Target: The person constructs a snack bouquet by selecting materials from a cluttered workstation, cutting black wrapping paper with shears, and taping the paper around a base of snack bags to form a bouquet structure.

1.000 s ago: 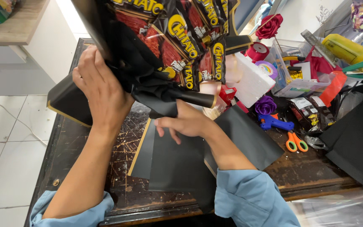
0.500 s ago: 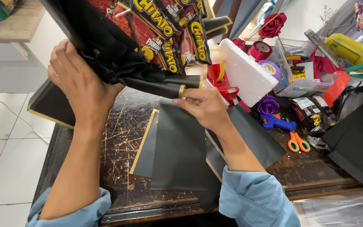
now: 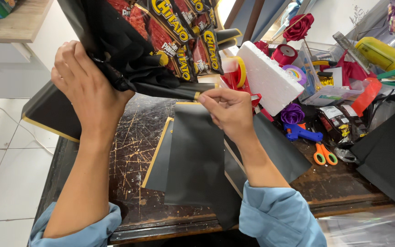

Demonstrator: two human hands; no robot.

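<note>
My left hand (image 3: pixel 88 89) grips the gathered neck of a bouquet of red snack packets (image 3: pixel 179 41) wrapped in black paper (image 3: pixel 120 50), held up over the table. At the lower end of the bundle my right hand (image 3: pixel 227 110) pinches the gold-edged tip of the black wrap (image 3: pixel 179 90). Flat sheets of black paper with gold borders (image 3: pixel 193 160) lie on the scratched dark table (image 3: pixel 129 151) beneath both hands.
To the right stand a white foam block (image 3: pixel 268 77), red ribbon roll (image 3: pixel 283 54), a red fabric rose (image 3: pixel 299 25), a purple rose (image 3: pixel 292 113), orange-handled scissors (image 3: pixel 323 153), a blue tool (image 3: pixel 300 132) and a clear box of supplies (image 3: pixel 334 93). More black paper (image 3: pixel 389 155) lies far right.
The bouquet has been lifted and tilted up toward the left. My right hand rose from the flat sheets to the wrap's tip.
</note>
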